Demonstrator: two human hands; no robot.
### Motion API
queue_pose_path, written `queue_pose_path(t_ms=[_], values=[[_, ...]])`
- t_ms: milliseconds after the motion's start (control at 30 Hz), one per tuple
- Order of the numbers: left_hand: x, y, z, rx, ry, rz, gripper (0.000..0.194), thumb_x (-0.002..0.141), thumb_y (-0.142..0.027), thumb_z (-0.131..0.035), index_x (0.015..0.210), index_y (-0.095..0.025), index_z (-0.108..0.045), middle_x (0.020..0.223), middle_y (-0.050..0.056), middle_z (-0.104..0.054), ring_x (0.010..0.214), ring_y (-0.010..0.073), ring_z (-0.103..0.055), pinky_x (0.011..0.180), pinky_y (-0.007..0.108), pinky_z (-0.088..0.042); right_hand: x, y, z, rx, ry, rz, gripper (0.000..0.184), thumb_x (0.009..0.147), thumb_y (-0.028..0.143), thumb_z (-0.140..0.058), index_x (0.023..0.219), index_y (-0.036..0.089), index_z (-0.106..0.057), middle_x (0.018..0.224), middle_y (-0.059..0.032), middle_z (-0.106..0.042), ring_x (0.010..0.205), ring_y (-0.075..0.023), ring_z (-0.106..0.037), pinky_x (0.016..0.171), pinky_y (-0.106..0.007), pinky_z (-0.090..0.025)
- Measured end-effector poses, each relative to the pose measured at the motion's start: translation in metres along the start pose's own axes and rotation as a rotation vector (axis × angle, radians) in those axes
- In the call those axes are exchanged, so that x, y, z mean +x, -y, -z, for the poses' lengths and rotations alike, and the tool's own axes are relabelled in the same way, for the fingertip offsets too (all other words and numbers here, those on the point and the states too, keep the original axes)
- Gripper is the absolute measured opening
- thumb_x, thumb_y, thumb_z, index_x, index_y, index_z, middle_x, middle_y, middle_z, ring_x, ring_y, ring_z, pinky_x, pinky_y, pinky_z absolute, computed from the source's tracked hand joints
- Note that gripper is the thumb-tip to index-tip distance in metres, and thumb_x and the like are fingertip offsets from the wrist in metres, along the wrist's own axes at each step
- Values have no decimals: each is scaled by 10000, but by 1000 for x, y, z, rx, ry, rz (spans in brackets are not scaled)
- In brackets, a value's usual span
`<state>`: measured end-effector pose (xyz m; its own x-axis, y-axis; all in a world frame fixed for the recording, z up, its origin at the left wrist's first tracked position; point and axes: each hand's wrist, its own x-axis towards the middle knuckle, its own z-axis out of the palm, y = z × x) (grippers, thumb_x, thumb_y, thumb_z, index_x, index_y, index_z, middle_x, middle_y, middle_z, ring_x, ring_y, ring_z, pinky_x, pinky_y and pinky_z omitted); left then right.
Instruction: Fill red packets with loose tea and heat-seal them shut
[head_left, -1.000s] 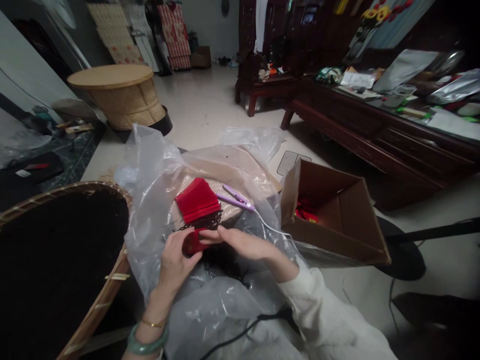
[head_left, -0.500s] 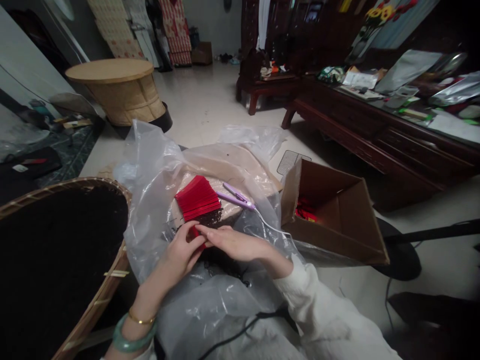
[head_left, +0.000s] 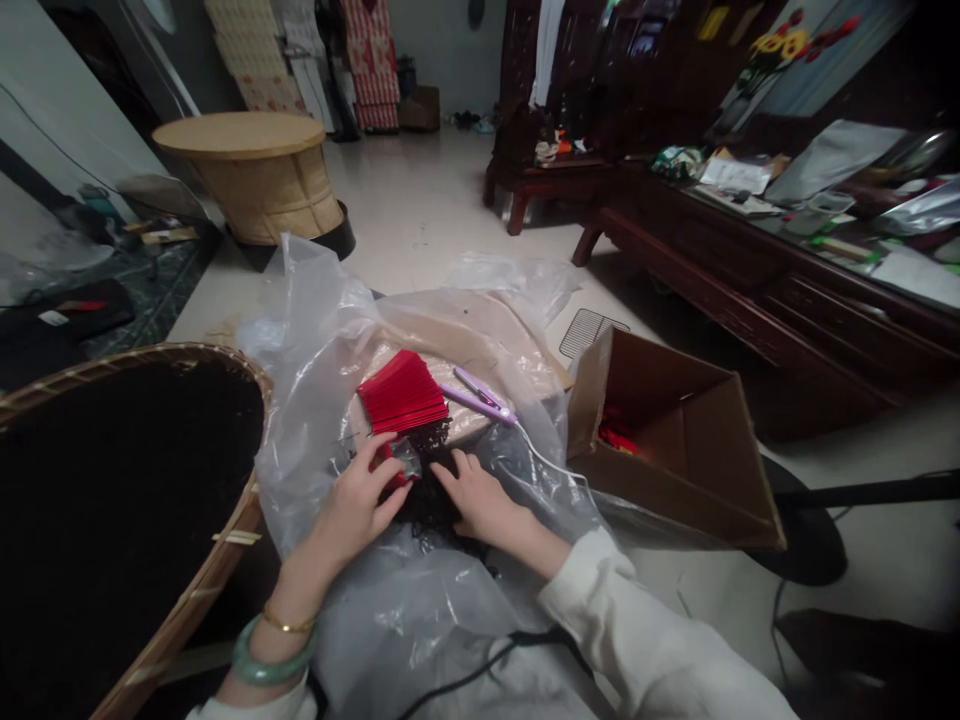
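My left hand (head_left: 358,505) grips a small red packet (head_left: 388,474) between thumb and fingers; a clear, shiny plastic part shows at its opening. To the right, my right hand (head_left: 487,505) has its fingers apart, the fingertips at a heap of dark, shredded, dry-looking material (head_left: 431,500). What this material is, I cannot tell. Just beyond my hands a fanned stack of red packets (head_left: 405,392) lies on a plastic-covered surface. Beside the stack rests a lilac hand-held sealer or hair iron (head_left: 480,398) with a white cord.
A large woven basket (head_left: 251,500) filled with dark material stands at left. At right is an open cardboard box (head_left: 679,490) with red items inside. Clear plastic sheeting (head_left: 307,310) surrounds the work surface. Farther off are a round-topped wicker stand (head_left: 247,135) and a dark wooden table (head_left: 697,250).
My hands have come apart. The right one has left the red packet and moved to the dark heap, while the left keeps the packet, its opening now showing. The view has shifted slightly.
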<state>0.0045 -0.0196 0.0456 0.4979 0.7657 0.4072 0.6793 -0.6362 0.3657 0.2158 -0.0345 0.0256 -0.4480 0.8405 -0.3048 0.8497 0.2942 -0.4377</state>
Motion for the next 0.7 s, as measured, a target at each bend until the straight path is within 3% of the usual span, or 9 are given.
queue_pose_path(t_ms=[167,267,433,600,700], values=[[0,-1,5,-19,-10,1,111,859,-170,-516,833,-181,-623,1292,150,-527,1018,235,-640,817,353,-563,7,9,-5,-23,-85,-77,753,693,84,-723,1379,192,-430,1336,-192,-423,1159,-340,-459,848,-484,-546],[-2,1,5,-30,-26,9,133,867,-169,-526,799,-185,-640,1314,135,-520,1000,220,-637,826,349,-560,12,5,-6,-18,-156,-100,686,721,81,-695,1343,218,-442,1372,-184,-395,1166,-337,-445,830,-474,-548],[-2,2,4,11,-67,-33,139,903,-188,-534,837,-186,-656,1307,130,-538,1026,223,-634,868,360,-557,15,-1,-4,4,-172,-84,423,778,79,-624,1172,209,-538,1268,-136,-479,1104,-290,-494,858,-441,-523],[0,0,6,44,-84,-48,139,915,-206,-528,868,-184,-657,1285,131,-562,1019,230,-651,868,361,-564,15,4,-7,-54,-140,-87,525,719,52,-653,1211,179,-522,1316,-176,-451,1104,-322,-505,803,-419,-523],[2,-1,5,42,-98,-30,137,916,-221,-532,883,-191,-661,1301,126,-560,1021,230,-652,869,362,-562,17,1,-10,-31,-158,-64,441,721,19,-605,1130,177,-559,1265,-158,-497,1085,-295,-524,812,-381,-503]])
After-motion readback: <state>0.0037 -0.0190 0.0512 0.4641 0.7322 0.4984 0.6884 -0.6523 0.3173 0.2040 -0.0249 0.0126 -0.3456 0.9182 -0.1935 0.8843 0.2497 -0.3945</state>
